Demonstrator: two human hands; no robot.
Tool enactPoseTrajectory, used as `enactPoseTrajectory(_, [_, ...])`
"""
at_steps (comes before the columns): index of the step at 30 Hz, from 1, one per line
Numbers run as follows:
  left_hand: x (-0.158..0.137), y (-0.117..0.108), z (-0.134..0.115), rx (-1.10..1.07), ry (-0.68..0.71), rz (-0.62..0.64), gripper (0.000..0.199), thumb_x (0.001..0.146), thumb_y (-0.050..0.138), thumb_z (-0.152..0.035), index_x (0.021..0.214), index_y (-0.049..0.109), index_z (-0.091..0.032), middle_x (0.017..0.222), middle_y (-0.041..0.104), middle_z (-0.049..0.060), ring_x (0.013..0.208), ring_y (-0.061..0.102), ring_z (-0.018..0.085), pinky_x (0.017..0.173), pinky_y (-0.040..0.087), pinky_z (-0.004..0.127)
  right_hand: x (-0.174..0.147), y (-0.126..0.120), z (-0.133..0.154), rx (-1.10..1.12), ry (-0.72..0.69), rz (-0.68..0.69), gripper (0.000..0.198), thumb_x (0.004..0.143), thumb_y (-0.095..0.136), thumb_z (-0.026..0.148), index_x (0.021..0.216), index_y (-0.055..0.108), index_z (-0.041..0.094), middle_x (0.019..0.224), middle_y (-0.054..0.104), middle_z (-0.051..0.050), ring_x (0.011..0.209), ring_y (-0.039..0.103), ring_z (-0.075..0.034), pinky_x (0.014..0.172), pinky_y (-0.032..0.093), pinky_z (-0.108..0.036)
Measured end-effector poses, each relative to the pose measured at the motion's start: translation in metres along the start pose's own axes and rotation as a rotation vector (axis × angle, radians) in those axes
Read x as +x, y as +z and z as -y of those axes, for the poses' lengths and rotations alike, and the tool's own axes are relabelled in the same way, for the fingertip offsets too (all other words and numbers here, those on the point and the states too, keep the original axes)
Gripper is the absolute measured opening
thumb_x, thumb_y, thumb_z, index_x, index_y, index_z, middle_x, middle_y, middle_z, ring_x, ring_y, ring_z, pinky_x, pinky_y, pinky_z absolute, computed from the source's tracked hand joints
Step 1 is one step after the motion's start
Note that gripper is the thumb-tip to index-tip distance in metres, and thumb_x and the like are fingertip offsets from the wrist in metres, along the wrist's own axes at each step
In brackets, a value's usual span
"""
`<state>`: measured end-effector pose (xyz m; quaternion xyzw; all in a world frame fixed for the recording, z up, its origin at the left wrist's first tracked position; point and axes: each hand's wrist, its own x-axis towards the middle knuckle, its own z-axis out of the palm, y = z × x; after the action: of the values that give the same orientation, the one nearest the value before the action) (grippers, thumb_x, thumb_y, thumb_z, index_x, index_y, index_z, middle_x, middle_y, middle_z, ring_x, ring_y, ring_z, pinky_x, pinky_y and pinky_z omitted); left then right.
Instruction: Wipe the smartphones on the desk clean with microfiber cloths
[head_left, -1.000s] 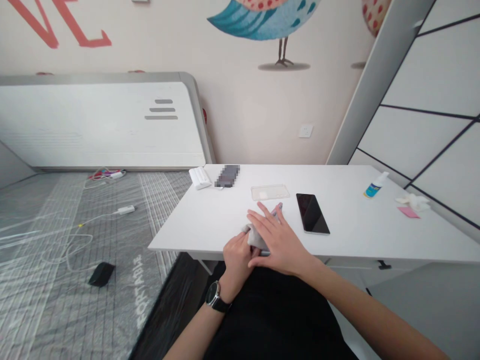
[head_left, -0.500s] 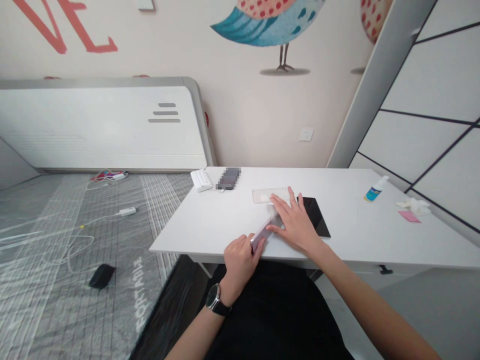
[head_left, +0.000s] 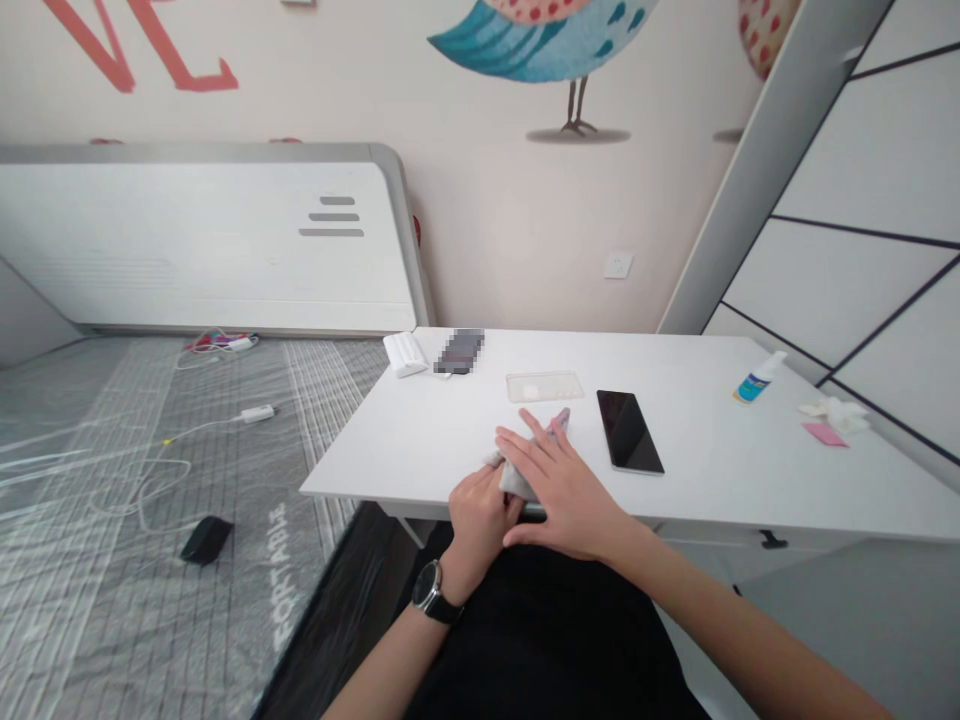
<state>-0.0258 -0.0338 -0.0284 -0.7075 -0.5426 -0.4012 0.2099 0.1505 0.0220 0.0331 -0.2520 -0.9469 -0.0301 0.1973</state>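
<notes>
My left hand (head_left: 481, 515), with a black-strapped watch on its wrist, is closed around the near end of a pinkish phone (head_left: 562, 418) at the desk's front edge. A light grey cloth (head_left: 516, 482) covers much of the phone. Over it lies my right hand (head_left: 566, 490), fingers stretched out and thumb apart, pressing the cloth against the phone. Most of the phone is hidden by cloth and hands. Just beyond them a clear phone case (head_left: 544, 387) rests flat on the desk. To the right lies a black-screened tablet (head_left: 630, 432).
On the white desk (head_left: 697, 430) are a white block-shaped device (head_left: 405, 354) and a blurred-out dark item (head_left: 460, 352) at back left. A spray bottle (head_left: 759, 378), crumpled tissues (head_left: 840, 412) and a pink sheet (head_left: 825, 434) are at right. A bed with cables stands left.
My right hand has slid the cloth along the phone, toward me and my left hand. The tablet and clear case are now fully uncovered. My left hand keeps its grip.
</notes>
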Motion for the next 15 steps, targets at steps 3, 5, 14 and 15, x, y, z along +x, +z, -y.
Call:
enactPoseTrajectory(3, [0.000, 0.000, 0.000, 0.009, -0.014, 0.003, 0.039, 0.105, 0.048, -0.036, 0.072, 0.059, -0.020, 0.059, 0.058, 0.001, 0.053, 0.054, 0.016, 0.054, 0.035, 0.030, 0.001, 0.001, -0.008, -0.020, 0.085, -0.042, 0.092, 0.096, 0.032, 0.078, 0.161, 0.029, 0.012, 0.166, 0.036, -0.012, 0.159, 0.011, -0.035, 0.127, 0.013, -0.066])
enactPoseTrajectory(5, [0.000, 0.000, 0.000, 0.013, -0.030, 0.015, 0.032, 0.104, 0.053, -0.036, 0.078, 0.062, -0.019, 0.061, 0.059, 0.001, 0.056, 0.056, 0.016, 0.056, 0.037, 0.029, 0.002, 0.001, -0.019, -0.069, 0.239, -0.100, 0.085, 0.100, 0.030, 0.073, 0.159, 0.034, 0.012, 0.163, 0.042, -0.012, 0.159, 0.010, -0.040, 0.124, 0.013, -0.071])
enactPoseTrajectory(14, [-0.002, 0.001, 0.001, -0.002, -0.020, 0.011, 0.037, 0.104, 0.049, -0.034, 0.072, 0.059, -0.020, 0.061, 0.059, 0.002, 0.055, 0.054, 0.016, 0.055, 0.035, 0.029, 0.003, 0.000, -0.004, -0.018, 0.132, -0.032, 0.082, 0.101, 0.034, 0.070, 0.160, 0.033, 0.012, 0.166, 0.035, -0.010, 0.159, 0.011, -0.036, 0.127, 0.014, -0.066])
enactPoseTrajectory(15, [-0.002, 0.002, 0.001, 0.008, -0.027, 0.012, 0.034, 0.104, 0.052, -0.035, 0.074, 0.061, -0.019, 0.061, 0.059, 0.001, 0.056, 0.055, 0.016, 0.056, 0.036, 0.029, 0.003, -0.001, -0.009, -0.047, 0.218, -0.049, 0.081, 0.102, 0.032, 0.069, 0.159, 0.034, 0.011, 0.166, 0.036, -0.010, 0.159, 0.010, -0.039, 0.126, 0.013, -0.069])
